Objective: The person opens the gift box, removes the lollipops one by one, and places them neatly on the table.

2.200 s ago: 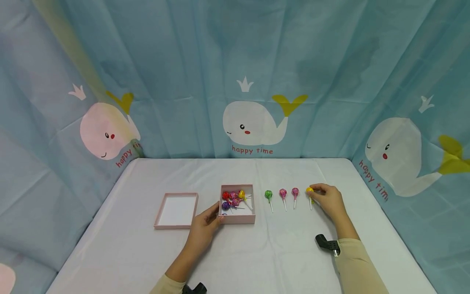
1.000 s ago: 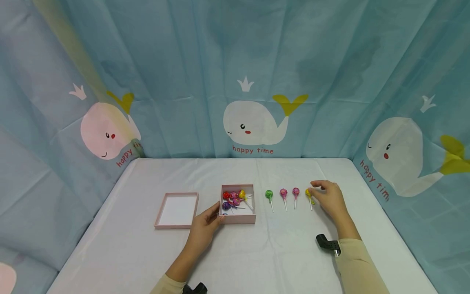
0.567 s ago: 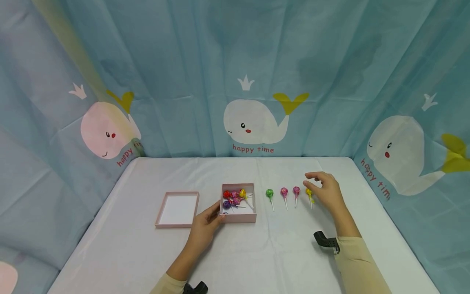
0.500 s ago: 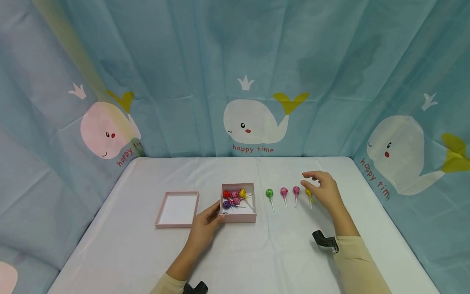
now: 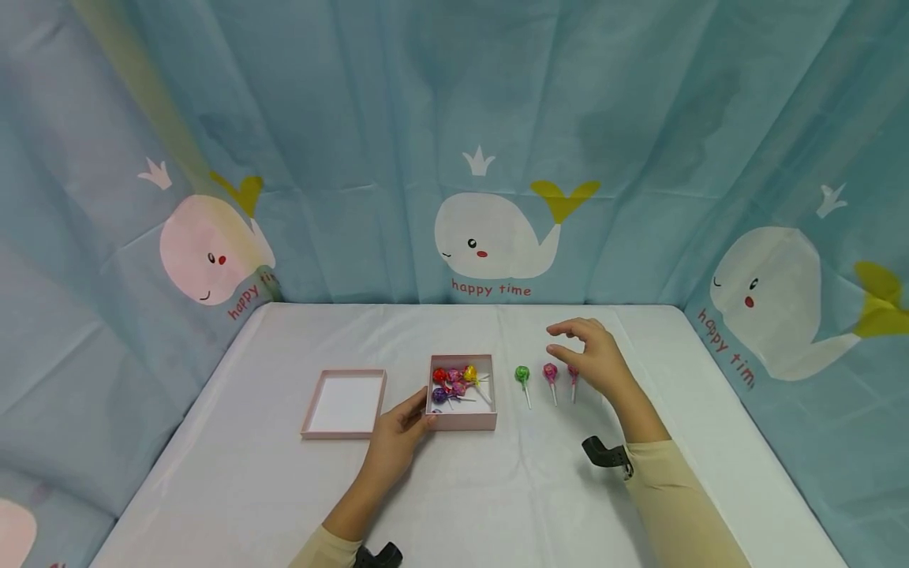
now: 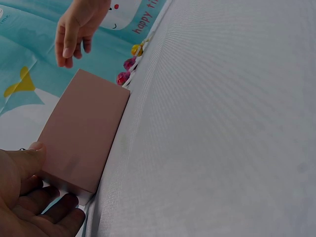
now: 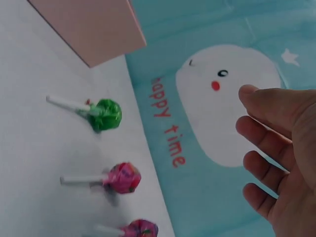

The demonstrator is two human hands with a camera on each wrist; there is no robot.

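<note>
My left hand (image 5: 394, 439) holds the near left corner of a pink cardboard box (image 5: 463, 423). In the left wrist view the thumb rests on the box's front wall and the fingers lie along its side. Inside are several lollipops (image 5: 454, 379), red, pink, purple and yellow. My right hand (image 5: 592, 355) hovers over the row of lollipops on the table, thumb and fingers apart, nothing between them. A green lollipop (image 7: 105, 114) and a pink lollipop (image 7: 124, 177) lie beside the box, with another pink lollipop (image 5: 573, 372) partly under the hand. The yellow lollipop (image 6: 137, 50) shows in the left wrist view.
A pink box lid (image 5: 343, 435) with a white inside lies left of the box. White cloth (image 5: 497, 505) covers the table, and a blue curtain (image 5: 341, 237) printed with whales stands behind and at both sides.
My right hand has let go of the yellow lollipop, leaving it at the row's right end, then risen and moved left towards the box. The left hand keeps its hold on the box.
</note>
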